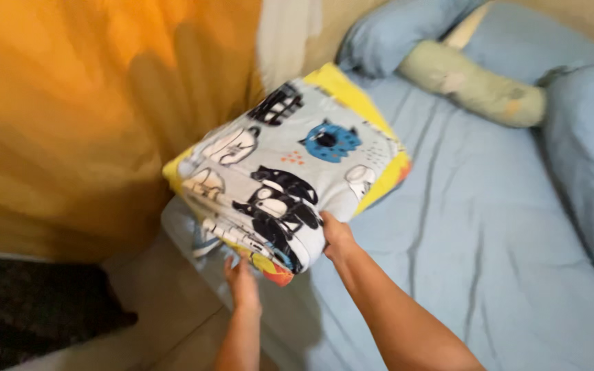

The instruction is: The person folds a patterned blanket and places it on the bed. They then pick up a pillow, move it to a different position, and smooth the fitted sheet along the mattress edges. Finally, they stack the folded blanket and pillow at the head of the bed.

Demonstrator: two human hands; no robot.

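Folded cartoon-print blanket point(287, 168), yellow-edged, held up over the bed's point(489, 233) near-left corner, 10 o'clock from frame centre. Right hand point(337, 237) clamps the blanket's near edge. Left hand point(242, 280) under the bundle at 7 o'clock, fingers hidden; grip unclear. Blue pillow point(397, 31) and green bolster point(472, 84) at 1 o'clock. Orange curtain point(84, 117) left.

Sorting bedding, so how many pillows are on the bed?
3: a blue pillow at the head, a green bolster beside it, another blue pillow at right. More may be hidden.
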